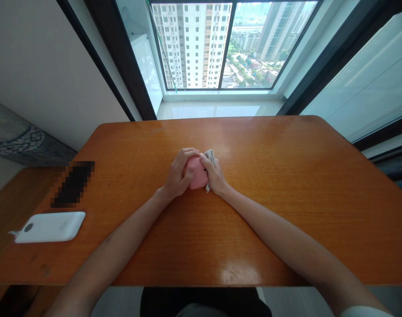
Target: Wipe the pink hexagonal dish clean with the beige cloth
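Note:
A small pink rounded object with a dark spot on its right side sits between my two hands over the middle of the table. Its exact kind does not show. My left hand wraps its fingers and thumb around the object's left side. On the other side, my right hand is closed on a light grey cloth, with the thumb against the pink object. Parts of the cloth stick out above and below the right hand; the rest is hidden by the fingers.
The brown wooden table has rounded far corners. At its left lie a white slab-shaped device with a short cord and a dark pixelated item. Beyond the far edge is a window; a grey patterned fabric is at left.

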A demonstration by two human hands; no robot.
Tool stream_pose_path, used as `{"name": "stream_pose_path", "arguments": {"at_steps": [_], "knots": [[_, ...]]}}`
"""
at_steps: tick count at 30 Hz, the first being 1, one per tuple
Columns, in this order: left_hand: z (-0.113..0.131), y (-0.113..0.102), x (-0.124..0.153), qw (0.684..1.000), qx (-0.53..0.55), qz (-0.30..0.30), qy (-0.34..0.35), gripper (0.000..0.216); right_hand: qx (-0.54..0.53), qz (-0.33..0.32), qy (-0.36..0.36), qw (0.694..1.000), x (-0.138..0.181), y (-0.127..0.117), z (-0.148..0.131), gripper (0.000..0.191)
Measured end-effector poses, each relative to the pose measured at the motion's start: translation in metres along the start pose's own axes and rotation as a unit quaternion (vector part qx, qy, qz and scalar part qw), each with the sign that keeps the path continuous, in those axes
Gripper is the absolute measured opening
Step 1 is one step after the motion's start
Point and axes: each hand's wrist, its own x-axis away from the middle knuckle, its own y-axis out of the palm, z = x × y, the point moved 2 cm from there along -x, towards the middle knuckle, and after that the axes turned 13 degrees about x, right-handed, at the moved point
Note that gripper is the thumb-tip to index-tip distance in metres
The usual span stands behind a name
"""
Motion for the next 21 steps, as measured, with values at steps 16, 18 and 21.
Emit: {"name": "stream_pose_path", "arguments": {"at_steps": [16, 18, 21], "knots": [[-0.002, 0.010, -0.001, 0.949, 0.105, 0.166, -0.248, 0.055, 0.013, -0.049, -0.015, 0.999, 0.004, -0.002, -0.003, 0.057], [0.002, 0.006, 0.001, 0.983, 0.055, 0.131, -0.114, 0.052, 0.008, -0.041, -0.005, 0.999, 0.004, -0.002, -0.002, 0.056], [0.005, 0.004, 0.004, 1.000, -0.014, 0.020, 0.014, 0.048, -0.008, -0.023, -0.006, 1.000, 0.002, -0.002, -0.001, 0.050]]}}
